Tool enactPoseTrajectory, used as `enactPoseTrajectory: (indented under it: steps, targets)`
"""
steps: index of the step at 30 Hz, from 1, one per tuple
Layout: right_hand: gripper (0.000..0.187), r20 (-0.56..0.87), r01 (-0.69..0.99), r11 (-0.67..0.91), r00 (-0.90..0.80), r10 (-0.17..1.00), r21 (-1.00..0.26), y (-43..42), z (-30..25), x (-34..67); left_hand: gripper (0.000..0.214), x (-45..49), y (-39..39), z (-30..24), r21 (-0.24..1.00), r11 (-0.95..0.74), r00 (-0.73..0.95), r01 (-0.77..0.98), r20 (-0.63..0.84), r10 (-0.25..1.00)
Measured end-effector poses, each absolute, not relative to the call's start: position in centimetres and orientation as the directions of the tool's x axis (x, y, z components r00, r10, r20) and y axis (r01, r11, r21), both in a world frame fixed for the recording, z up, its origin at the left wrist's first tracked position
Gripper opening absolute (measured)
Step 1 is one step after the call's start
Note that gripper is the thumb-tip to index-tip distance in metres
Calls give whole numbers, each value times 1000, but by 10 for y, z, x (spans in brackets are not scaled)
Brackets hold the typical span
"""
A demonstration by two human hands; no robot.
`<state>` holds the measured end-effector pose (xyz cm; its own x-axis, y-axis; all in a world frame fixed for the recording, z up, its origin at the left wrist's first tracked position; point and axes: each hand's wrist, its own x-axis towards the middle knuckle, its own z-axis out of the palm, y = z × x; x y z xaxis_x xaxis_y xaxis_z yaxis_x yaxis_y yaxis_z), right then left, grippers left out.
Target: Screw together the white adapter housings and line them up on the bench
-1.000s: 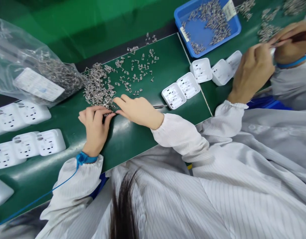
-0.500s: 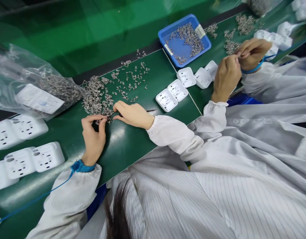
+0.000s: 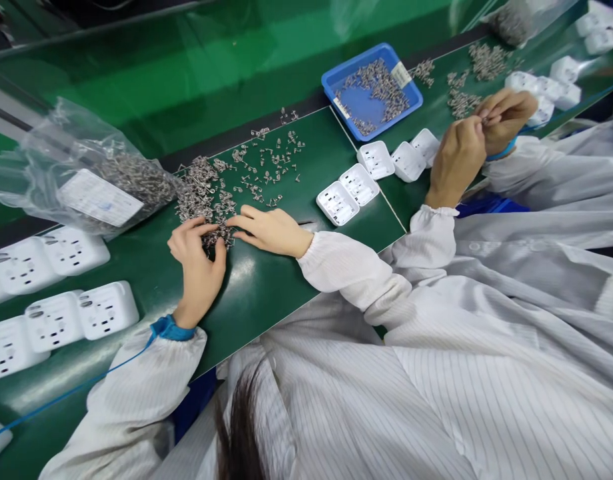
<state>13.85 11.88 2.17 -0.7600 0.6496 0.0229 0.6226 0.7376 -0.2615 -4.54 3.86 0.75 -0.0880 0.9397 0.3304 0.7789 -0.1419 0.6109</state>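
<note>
At the near edge of a pile of small metal terminals [image 3: 199, 190] on the green bench, both of my hands work close together. My left hand [image 3: 199, 270], wearing a blue wrist strap, has thumb and fingers apart around the near end of the pile, fingertips among the pieces. From the right, my right hand [image 3: 274, 232] reaches in, its fingertips touching the pile's right side, thumb and forefinger apart. No piece shows gripped in either hand, though some fingertips are partly hidden among the metal. Loose terminals [image 3: 274, 163] lie scattered beyond my right hand.
A clear bag [image 3: 131, 173] of metal parts lies at the left, above rows of white socket housings [image 3: 106, 310]. Open white shells [image 3: 338, 203] and a blue tray [image 3: 359, 100] of metal parts stand at the right. A co-worker's hands [image 3: 456, 157] hold something small there.
My left hand has opened from a near pinch, its thumb and fingers spreading round the pile's near end. My right hand stays almost in place. The whole view has shifted slightly.
</note>
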Motion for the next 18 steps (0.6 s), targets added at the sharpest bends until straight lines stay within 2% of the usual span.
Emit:
enactPoseTrajectory:
  steps: [4, 7, 12, 18]
  targets:
    - [37, 13, 618, 743, -766, 642, -256, 119, 19, 136, 21, -45, 39, 8, 614, -119, -78, 780, 283, 956]
    - [41, -18, 654, 718, -742, 670, -238, 118, 19, 134, 20, -43, 39, 10, 567, -135, -33, 813, 276, 961]
    - [36, -42, 649, 752, -760, 649, -118, 114, 17, 130, 29, -41, 40, 4, 486, -242, 70, 840, 345, 936]
    - [51, 16, 661, 741, -745, 667, -120, 118, 6, 128, 43, -38, 43, -3, 483, -283, 81, 829, 398, 914]
